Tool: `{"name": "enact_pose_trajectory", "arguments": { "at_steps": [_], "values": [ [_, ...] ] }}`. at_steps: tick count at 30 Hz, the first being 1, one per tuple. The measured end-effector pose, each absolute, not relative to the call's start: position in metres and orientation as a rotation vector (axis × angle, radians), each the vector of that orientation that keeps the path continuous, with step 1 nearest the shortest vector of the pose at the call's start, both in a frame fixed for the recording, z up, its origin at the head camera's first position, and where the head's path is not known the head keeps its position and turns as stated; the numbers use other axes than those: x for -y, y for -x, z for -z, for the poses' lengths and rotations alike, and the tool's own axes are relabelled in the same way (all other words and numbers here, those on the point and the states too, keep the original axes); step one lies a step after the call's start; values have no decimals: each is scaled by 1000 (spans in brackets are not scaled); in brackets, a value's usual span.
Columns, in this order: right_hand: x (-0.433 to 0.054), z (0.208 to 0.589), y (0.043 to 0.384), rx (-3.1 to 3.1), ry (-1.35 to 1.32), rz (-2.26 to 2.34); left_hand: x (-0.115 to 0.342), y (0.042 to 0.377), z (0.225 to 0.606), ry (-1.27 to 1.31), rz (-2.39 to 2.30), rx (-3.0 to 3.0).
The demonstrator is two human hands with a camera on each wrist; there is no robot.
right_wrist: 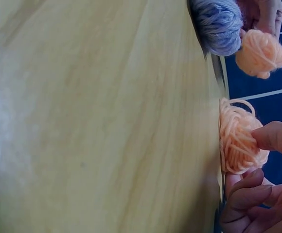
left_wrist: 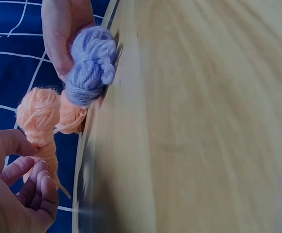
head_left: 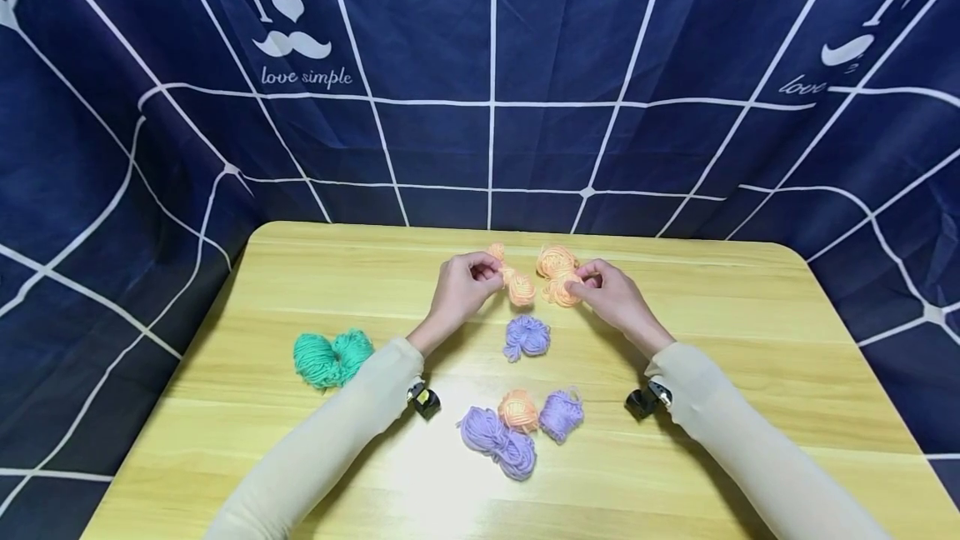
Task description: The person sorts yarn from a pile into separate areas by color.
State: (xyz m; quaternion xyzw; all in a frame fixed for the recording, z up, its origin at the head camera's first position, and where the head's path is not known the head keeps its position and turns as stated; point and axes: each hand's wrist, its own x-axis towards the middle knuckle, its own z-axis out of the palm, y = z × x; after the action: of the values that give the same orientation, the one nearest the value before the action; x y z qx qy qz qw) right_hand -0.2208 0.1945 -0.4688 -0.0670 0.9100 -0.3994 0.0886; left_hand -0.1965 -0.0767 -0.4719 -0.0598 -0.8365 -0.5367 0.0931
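My left hand (head_left: pixel 467 283) pinches a small peach yarn skein (head_left: pixel 519 287) by its narrow middle, near the far edge of the table. In the left wrist view that skein (left_wrist: pixel 40 114) stands upright between thumb and fingers. Just to the right, my right hand (head_left: pixel 611 294) pinches a larger peach yarn skein (head_left: pixel 558 273), thumb on its near side. The right wrist view shows this skein (right_wrist: pixel 240 138) close to the tabletop. A purple yarn bundle (head_left: pixel 527 337) lies on the table below and between the hands.
A green yarn skein (head_left: pixel 332 358) lies at the left beside the left sleeve. Nearer the front sit a purple skein (head_left: pixel 497 442), a peach ball (head_left: pixel 518 411) and another purple bundle (head_left: pixel 561 416). A dark blue grid cloth (head_left: pixel 420 140) hangs behind the wooden table (head_left: pixel 750 315).
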Motion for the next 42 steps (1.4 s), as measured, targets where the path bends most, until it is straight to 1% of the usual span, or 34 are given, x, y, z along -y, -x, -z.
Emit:
{"name": "enact_pose_trajectory", "arguments": {
  "at_steps": [10, 31, 42],
  "values": [
    [-196, 469, 222, -2695, 192, 1181, 68, 205, 476, 197, 1584, 2524],
    [-192, 468, 223, -2692, 200, 1182, 57, 213, 477, 207, 1549, 2602],
    [-194, 469, 222, -2699, 189, 1181, 53, 216, 484, 232, 1512, 2668]
  ]
}}
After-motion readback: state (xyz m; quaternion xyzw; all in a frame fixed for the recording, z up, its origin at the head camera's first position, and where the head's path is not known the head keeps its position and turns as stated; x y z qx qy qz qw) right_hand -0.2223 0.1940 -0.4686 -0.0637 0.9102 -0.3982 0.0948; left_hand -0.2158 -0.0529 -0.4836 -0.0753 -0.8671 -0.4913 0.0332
